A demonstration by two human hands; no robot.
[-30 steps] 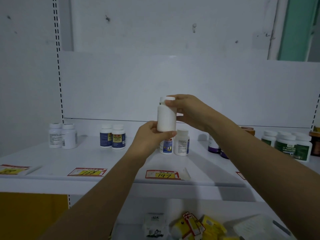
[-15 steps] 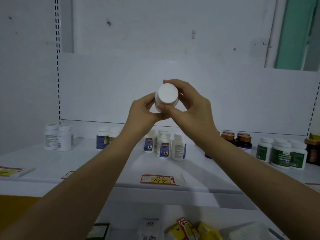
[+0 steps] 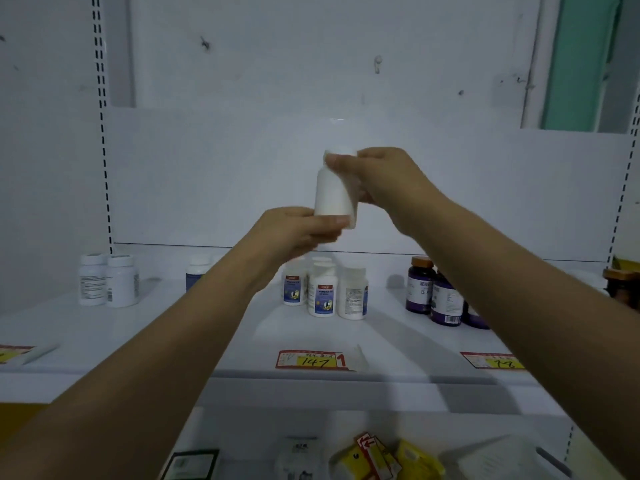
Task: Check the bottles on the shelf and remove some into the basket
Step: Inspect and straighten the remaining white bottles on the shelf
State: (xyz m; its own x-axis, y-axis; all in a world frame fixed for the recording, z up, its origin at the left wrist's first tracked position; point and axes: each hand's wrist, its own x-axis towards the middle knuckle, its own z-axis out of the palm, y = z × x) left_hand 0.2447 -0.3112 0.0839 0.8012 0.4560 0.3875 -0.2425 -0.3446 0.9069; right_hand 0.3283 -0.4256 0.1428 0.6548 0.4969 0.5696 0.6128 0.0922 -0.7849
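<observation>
on the near edge of the white metal shelf [image 3: 398,341] sits a red and yellow price tag [image 3: 311,359]. farther in, small white labelled bottles [image 3: 323,292] cluster at centre, dark purple bottles [image 3: 434,296] to the right. above them, the left hand [image 3: 294,233] grips the base of an upright plain white plastic bottle [image 3: 334,192], and the right hand [image 3: 384,174] pinches its cap.

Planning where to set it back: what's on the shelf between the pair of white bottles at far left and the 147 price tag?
Head view: a partly hidden blue-labelled bottle behind the left forearm; otherwise bare shelf between the white pair and tag.
</observation>
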